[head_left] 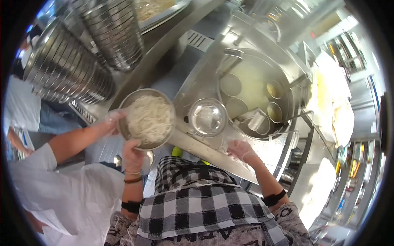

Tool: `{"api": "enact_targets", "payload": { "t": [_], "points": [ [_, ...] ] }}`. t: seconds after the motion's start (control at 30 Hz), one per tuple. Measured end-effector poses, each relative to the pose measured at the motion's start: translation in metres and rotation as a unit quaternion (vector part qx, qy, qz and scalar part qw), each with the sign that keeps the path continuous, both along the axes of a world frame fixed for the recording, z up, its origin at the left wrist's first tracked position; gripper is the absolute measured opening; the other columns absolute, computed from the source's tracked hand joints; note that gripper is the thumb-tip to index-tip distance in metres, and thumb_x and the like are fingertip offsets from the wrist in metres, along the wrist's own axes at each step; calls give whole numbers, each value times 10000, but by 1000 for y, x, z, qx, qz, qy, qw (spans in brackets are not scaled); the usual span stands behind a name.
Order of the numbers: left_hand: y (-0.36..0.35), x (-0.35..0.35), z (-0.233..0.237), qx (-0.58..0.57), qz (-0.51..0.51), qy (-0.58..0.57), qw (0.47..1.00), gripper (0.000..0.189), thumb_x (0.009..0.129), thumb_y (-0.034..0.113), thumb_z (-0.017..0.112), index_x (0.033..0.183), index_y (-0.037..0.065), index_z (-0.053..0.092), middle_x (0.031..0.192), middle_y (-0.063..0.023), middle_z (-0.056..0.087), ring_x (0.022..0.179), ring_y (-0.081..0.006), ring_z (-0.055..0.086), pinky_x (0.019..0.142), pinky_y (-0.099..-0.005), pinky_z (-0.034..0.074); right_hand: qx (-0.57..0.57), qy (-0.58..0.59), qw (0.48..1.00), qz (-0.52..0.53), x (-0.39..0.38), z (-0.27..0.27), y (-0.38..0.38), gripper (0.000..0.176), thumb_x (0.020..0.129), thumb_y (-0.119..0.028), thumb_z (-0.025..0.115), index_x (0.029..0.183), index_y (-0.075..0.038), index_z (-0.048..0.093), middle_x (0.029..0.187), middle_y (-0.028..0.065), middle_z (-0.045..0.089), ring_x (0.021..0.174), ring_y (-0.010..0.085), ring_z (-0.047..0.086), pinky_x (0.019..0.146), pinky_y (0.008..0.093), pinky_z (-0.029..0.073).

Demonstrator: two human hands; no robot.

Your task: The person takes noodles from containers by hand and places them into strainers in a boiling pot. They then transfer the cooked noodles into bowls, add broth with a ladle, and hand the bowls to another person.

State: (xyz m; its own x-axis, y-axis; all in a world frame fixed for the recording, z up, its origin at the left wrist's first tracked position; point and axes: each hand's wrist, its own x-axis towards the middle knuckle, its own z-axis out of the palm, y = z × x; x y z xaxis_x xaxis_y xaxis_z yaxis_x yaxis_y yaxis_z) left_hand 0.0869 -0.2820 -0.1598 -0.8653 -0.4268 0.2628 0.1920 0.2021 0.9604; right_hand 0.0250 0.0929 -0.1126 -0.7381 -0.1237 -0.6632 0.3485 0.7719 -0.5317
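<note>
My left hand [134, 156], in a clear glove, is closed on the near rim of a metal bowl filled with pale noodles [150, 119]. A co-worker's gloved hand [113, 121] touches the left side of that same bowl. My right hand [241, 151], also gloved, is over the counter's front edge with loosely bent fingers apart and nothing visible in them. Just up and left of it sits a small shiny metal bowl [208, 118]. Behind is a large round pot [251, 67] of cloudy liquid with several round strainers [275, 112] in it.
Tall stacks of metal bowls [67, 61] stand at the upper left, beside a tray of food [158, 10]. The co-worker in a white shirt [78, 201] stands close on my left. Long strainer handles [297, 116] reach out over the pot's right rim. White cloths [332, 94] lie farther right.
</note>
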Motion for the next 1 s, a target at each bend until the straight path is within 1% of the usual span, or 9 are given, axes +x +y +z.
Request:
{"api": "enact_targets", "payload": {
  "t": [0.03,0.1,0.17,0.23,0.3,0.37,0.5,0.57,1.0],
  "points": [
    [-8,5,-7,143,-8,-27,989,46,729,57,522,774,58,516,870,-70,538,760,-182,518,725,-297,434,1,3,1000,-17,12,-6,13,284,764,-290,502,801,-20,582,673,74,581,649,166,577,603,301,452],
    [-34,15,-30,-106,5,-39,994,197,744,179,524,893,51,520,948,-70,534,834,-200,525,757,-315,438,-103,-14,963,-248,31,-12,35,248,767,-258,505,815,-28,584,697,80,593,641,164,585,577,288,466],
    [-29,7,11,158,42,-108,981,418,731,253,544,1090,54,466,1089,-100,500,1008,-239,478,838,-353,413,-52,-59,939,-335,28,-4,47,267,778,-250,501,907,-20,547,702,97,596,617,150,584,551,288,477],
    [-32,11,41,533,8,17,846,620,736,386,548,1231,67,353,1250,-111,382,1155,-265,361,926,-401,348,-168,169,872,-427,26,-7,68,332,794,-267,519,1006,-13,485,778,116,597,681,142,586,598,295,477],
    [-18,9,66,575,-274,161,754,769,726,520,531,1290,81,249,1308,-144,287,1194,-280,300,963,-462,287,-283,169,823,-463,-7,54,36,365,804,-266,537,1032,1,440,817,105,584,692,143,566,634,297,467],
    [0,11,68,558,-218,139,789,746,752,571,448,1307,136,206,1269,-136,343,1188,-286,318,935,-454,319,-739,-3,502,-450,-43,31,35,465,831,-261,507,1212,-37,360,966,132,541,814,189,550,718,339,459],
    [23,2,63,513,-291,-83,803,628,813,384,493,1301,112,205,1197,-169,392,1083,-288,428,820,-407,439,-598,139,666,-424,-43,96,10,340,824,-266,518,1032,-3,460,669,48,514,585,132,506,586,262,435],
    [38,-14,71,414,-101,-206,881,539,822,260,514,1272,93,269,1125,-142,451,957,-227,505,701,-323,488,-410,73,788,-453,-19,107,20,330,829,-194,489,1095,-2,455,587,25,485,524,116,486,529,230,406],
    [133,-98,87,156,-217,-219,939,287,802,114,537,1081,62,491,945,-44,553,807,-125,540,611,-231,465,-397,101,841,-353,45,85,28,280,803,-101,453,1051,28,466,577,41,493,521,111,481,540,229,418]
  ]
}}
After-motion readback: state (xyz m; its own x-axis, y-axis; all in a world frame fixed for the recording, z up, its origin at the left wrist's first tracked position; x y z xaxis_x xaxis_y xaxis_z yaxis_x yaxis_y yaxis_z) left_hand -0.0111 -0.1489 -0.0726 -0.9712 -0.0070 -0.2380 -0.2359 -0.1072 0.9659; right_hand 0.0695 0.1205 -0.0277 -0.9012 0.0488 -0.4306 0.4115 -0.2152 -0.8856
